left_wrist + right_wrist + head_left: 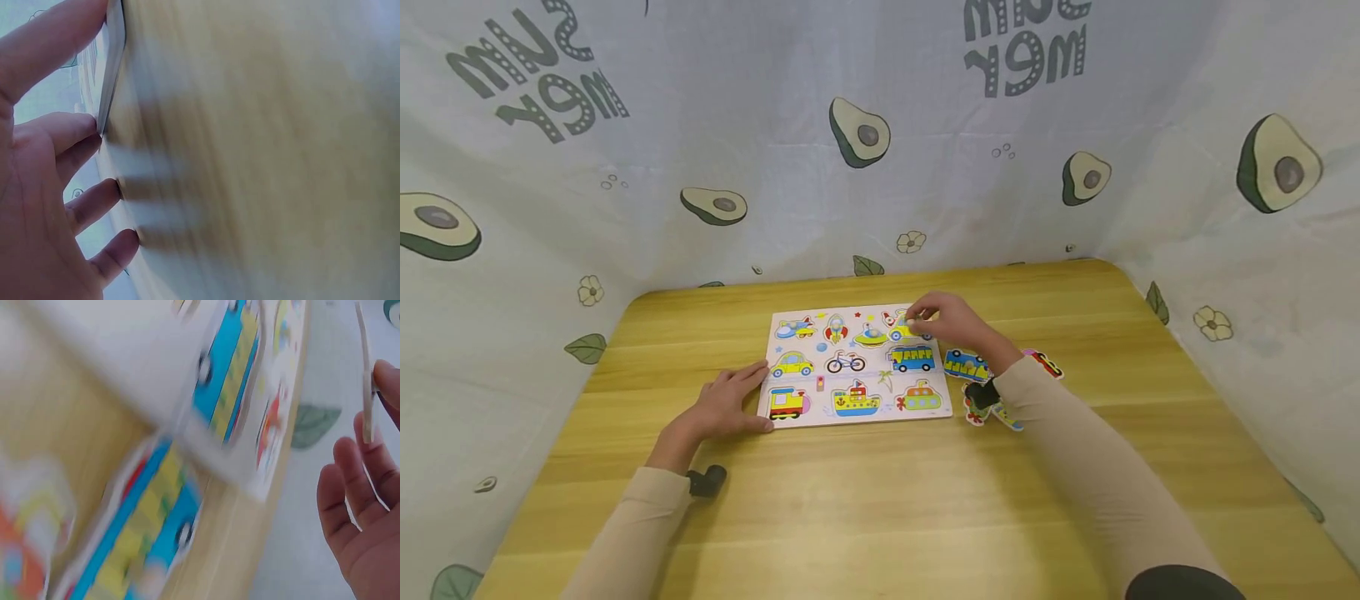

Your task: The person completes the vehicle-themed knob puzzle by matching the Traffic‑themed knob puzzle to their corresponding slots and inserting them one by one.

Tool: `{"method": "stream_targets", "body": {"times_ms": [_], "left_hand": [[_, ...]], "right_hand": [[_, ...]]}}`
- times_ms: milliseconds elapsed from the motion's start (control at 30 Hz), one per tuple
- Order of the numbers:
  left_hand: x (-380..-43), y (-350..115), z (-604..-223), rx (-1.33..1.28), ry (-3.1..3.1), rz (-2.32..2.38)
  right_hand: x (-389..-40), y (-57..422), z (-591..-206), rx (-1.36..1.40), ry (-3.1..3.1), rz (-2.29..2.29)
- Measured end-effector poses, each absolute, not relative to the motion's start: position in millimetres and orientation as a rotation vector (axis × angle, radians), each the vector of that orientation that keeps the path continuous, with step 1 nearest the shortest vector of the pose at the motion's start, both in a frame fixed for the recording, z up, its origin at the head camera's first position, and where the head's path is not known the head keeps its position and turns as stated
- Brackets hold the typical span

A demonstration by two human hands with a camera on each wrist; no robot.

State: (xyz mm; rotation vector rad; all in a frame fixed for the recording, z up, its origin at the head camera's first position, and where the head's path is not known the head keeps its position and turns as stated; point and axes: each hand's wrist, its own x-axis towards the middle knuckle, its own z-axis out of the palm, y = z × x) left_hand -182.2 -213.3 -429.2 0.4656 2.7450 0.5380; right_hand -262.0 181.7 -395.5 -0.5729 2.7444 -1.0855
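Observation:
A pale wooden puzzle board [835, 382] with vehicle pictures lies on the table. My left hand [722, 404] rests at its left edge, fingers spread and thumb by the near corner; in the left wrist view, fingertips touch the board's edge [114, 69]. Over the board's far right corner, my right hand [955, 323] pinches a thin wooden puzzle piece [367, 394] between thumb and fingers. That piece is edge-on in the right wrist view, above the board; its picture is hard to make out. In the head view it is near a yellow vehicle picture [901, 331].
Right of the board lies a blue and yellow bus piece [966, 365]. Closer to me are overlapping pieces [976, 414], partly under my right wrist. A red piece [1045, 363] lies beyond the forearm. A printed avocado cloth [775, 142] hangs behind the wooden table [850, 500].

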Motion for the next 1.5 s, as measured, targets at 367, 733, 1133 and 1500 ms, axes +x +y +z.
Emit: {"method": "stream_targets", "body": {"times_ms": [367, 733, 1133, 1500], "left_hand": [[-183, -214, -427, 0.467, 2.722, 0.513], [-184, -211, -430, 0.473, 2.728, 0.513], [-183, -214, -429, 0.432, 2.725, 0.482], [-183, -213, -430, 0.461, 2.732, 0.487]], "right_hand": [[-262, 80, -407, -0.643, 2.639, -1.106], [-259, 17, -436, -0.558, 2.627, -1.118], [-249, -15, -452, -0.409, 2.865, -0.905], [-248, -16, -450, -0.357, 2.899, -0.9]]}}
